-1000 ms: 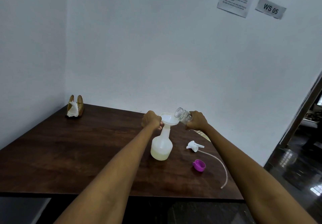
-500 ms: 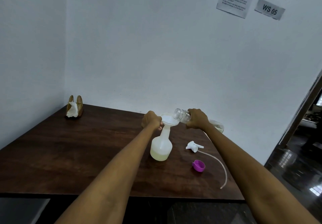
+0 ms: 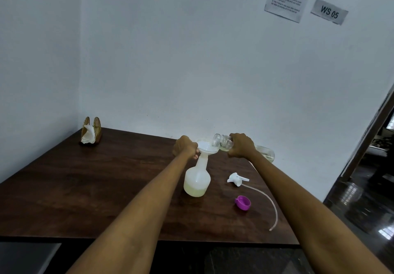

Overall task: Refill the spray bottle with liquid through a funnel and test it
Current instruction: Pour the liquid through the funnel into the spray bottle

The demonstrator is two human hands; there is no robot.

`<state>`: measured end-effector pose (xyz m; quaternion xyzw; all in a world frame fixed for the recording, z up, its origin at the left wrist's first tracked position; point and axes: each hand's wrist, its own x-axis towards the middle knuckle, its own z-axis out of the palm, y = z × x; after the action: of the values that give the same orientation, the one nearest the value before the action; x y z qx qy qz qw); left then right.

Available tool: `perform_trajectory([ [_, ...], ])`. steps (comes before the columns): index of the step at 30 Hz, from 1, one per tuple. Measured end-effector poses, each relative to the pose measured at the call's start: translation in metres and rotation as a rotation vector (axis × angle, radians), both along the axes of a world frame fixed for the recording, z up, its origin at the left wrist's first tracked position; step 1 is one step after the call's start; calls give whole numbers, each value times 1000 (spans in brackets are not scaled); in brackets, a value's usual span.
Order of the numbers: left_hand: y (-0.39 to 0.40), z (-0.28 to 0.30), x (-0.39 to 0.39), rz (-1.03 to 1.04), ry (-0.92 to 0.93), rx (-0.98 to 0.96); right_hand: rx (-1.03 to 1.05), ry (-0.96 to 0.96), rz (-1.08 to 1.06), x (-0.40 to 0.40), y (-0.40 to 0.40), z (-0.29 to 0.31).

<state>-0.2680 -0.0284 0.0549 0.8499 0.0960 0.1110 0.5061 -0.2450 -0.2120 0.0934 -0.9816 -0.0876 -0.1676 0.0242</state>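
A napkin holder (image 3: 90, 134) sits far left on the wooden table (image 3: 85, 188). Mid-table, the left hand (image 3: 185, 149) grips the white funnel (image 3: 205, 148) seated in the spray bottle (image 3: 197, 179). The right hand (image 3: 242, 145) grasps a tilted clear bottle (image 3: 221, 143), its mouth over the funnel. Right: trigger sprayer (image 3: 235, 178), purple cap (image 3: 243, 202).

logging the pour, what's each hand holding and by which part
Left hand grips the funnel at its rim, steadying it in the spray bottle. Right hand holds the clear bottle round its body, tipped mouth-first over the funnel.
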Motion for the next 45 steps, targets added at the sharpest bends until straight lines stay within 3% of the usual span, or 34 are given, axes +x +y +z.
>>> perform_trajectory([
  [45, -1, -2, 4, -6, -23, -17, -99, -17, 13, -1, -2, 5],
])
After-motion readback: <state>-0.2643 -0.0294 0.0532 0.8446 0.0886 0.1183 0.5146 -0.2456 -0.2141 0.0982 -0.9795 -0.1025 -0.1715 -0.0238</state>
